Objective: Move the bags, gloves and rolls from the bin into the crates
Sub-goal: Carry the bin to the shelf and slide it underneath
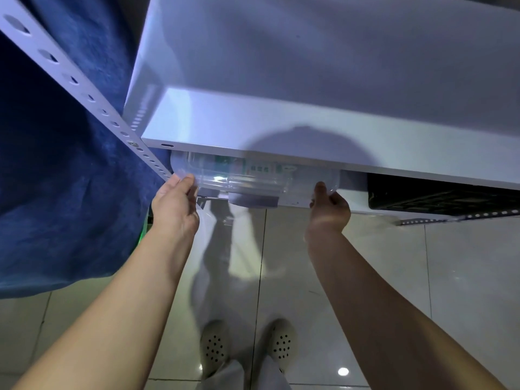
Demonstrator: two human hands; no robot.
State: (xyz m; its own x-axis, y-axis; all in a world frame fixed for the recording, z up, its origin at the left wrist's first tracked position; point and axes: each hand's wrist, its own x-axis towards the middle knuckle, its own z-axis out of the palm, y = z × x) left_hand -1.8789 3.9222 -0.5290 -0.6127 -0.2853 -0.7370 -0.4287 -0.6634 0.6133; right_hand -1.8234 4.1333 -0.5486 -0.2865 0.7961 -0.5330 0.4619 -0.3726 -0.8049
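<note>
A clear plastic bin [253, 178] sits on the lower shelf, mostly hidden under the white upper shelf board [281, 128]. Green and white packets show dimly through its front wall. My left hand [176, 205] grips the bin's left front corner. My right hand [330, 205] grips its right front corner, thumb on the rim. A black crate [439, 194] stands on the same lower shelf to the right of the bin, only its front part visible.
A white perforated shelf upright [81, 85] slants down at the left, with a blue cloth [64, 178] hanging behind it. Pale glossy floor tiles [422, 277] lie below, and my feet in cream perforated clogs [247, 346] stand close to the shelf.
</note>
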